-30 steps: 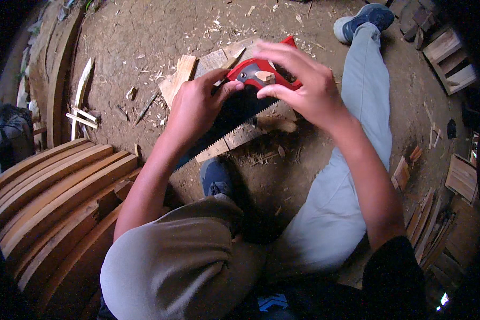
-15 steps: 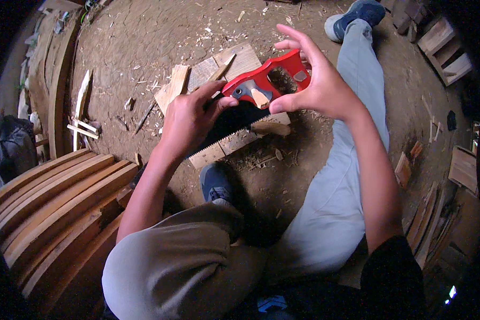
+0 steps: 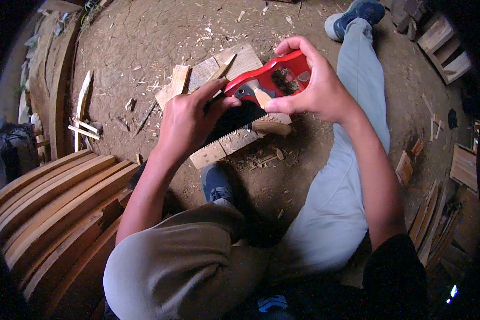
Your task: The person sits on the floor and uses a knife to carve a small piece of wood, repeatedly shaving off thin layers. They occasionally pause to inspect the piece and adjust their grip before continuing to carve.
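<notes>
A handsaw (image 3: 270, 70) with a red handle and a dark toothed blade is held up between both hands, its teeth facing my body. My left hand (image 3: 182, 118) pinches the saw where blade meets handle, thumb on the near face. My right hand (image 3: 321, 92) grips the far end of the handle, fingers over its top edge, thumb against a small pale wooden piece (image 3: 262, 98). This piece sticks out from the grey part of the handle; how it is fixed cannot be seen. Below lies a wooden board (image 3: 210, 156), partly hidden by the blade, with a rounded wooden handle (image 3: 272, 127) upon it.
Curved wooden slats (image 3: 64, 197) are stacked at my left. Offcuts (image 3: 178, 80) and shavings lie on the dirt floor beyond the saw. A wooden frame (image 3: 447, 50) stands far right, and wood strips (image 3: 429, 218) lie by my right elbow. My shoe (image 3: 216, 181) is near the board.
My right fingers have curled down over the top edge of the saw handle, where they were raised before. The right thumb has shifted slightly left onto the small wooden piece.
</notes>
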{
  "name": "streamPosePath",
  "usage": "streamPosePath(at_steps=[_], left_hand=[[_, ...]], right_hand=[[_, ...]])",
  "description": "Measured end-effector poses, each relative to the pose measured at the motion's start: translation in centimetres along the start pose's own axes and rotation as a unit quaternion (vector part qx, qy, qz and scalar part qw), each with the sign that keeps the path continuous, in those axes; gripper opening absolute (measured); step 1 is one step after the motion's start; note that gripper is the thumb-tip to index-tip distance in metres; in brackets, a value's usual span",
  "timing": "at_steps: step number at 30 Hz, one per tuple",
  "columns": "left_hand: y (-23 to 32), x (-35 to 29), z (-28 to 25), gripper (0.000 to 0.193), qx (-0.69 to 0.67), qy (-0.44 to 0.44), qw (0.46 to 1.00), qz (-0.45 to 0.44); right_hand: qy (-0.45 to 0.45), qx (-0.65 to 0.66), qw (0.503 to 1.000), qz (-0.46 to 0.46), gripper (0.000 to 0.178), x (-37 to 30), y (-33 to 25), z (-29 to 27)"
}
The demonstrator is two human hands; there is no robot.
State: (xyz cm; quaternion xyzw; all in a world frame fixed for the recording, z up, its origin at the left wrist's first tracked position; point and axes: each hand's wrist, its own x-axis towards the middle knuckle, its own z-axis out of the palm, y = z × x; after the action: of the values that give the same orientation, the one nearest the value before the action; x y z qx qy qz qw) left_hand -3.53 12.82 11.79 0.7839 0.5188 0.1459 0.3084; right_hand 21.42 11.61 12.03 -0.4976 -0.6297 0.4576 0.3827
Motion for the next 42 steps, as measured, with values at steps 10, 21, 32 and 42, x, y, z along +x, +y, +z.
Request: streamPosePath(at_steps=[10, 21, 32, 42], left_hand=[[0.4, -0.2, -0.2, 0.031, 0.044, -0.008, 0.999, -0.006], [0.2, 0.5, -1.4, 0.041, 0.029, -0.029, 0.999, 0.019], [-1.1, 0.3, -0.7, 0.031, -0.033, -0.073, 0.997, -0.013], [-0.6, 0.9, -2.2, 0.04, -0.028, -0.07, 0.997, 0.03]], right_hand=[[0.007, -0.014, 1.0, 0.01, 0.078, -0.4, 0.1, 0.4], [0.037, -0.042, 0.998, 0.017, 0.086, 0.0, 0.7, 0.5], [0.035, -0.038, 0.998, 0.028, 0.085, 0.1, 1.2, 0.0], [0.01, -0.023, 0.999, 0.041, 0.082, 0.4, 0.8, -0.8]])
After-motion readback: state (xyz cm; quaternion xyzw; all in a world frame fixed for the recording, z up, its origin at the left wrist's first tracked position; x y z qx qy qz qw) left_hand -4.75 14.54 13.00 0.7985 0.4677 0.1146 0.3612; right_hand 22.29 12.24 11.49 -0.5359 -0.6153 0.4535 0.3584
